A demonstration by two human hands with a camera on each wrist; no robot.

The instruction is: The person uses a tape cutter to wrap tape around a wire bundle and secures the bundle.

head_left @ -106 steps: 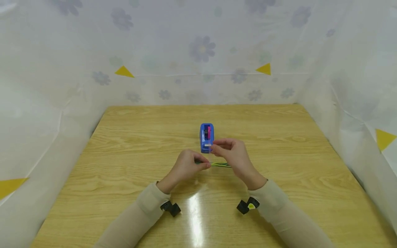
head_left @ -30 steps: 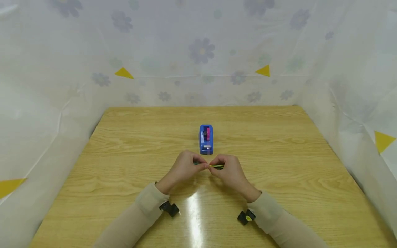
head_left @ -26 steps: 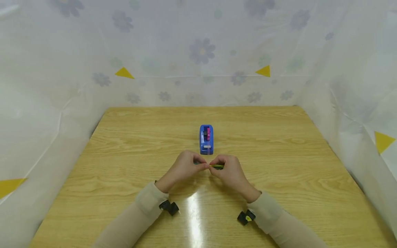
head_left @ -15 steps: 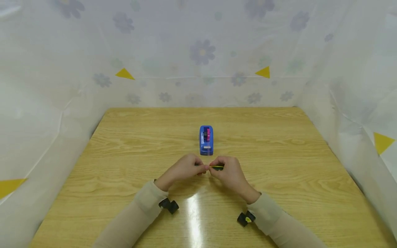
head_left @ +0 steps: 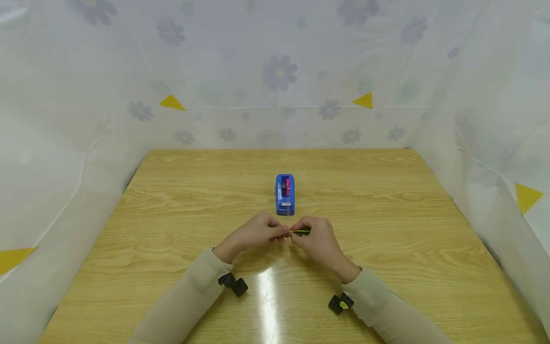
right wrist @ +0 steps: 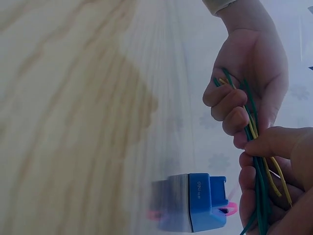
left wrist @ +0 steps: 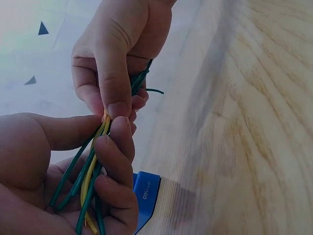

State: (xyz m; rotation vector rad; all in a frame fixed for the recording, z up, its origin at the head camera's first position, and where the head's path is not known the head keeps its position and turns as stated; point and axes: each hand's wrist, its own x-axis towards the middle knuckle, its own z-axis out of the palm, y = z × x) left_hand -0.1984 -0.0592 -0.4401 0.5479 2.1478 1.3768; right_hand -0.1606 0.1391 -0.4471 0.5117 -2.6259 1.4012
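A bundle of thin green and yellow wires (left wrist: pixel 90 171) runs through both hands, just above the table. My left hand (head_left: pixel 257 231) pinches it between thumb and fingers, with several wires lying across the palm in the left wrist view. Right beside it, my right hand (head_left: pixel 320 239) pinches the bundle too, thumb against fingertips; the fingertips of both hands nearly meet. Loose wire ends (right wrist: pixel 264 196) fan out in the right wrist view. The fingers hide the middle of the bundle, so any tape there cannot be made out. Beyond the hands stands a blue tape dispenser (head_left: pixel 279 206).
The dispenser carries a pink tape core (head_left: pixel 288 186) and faces the hands. A wood-grain table (head_left: pixel 180 200) lies under everything. Pale flowered sheets (head_left: pixel 223 62) enclose its back and sides, with yellow triangles (head_left: pixel 173 102) stuck on them.
My right hand has come down from the tape in front of the dispenser to the wire bundle, beside my left hand. Lately the left fingers have shifted slightly on the bundle.
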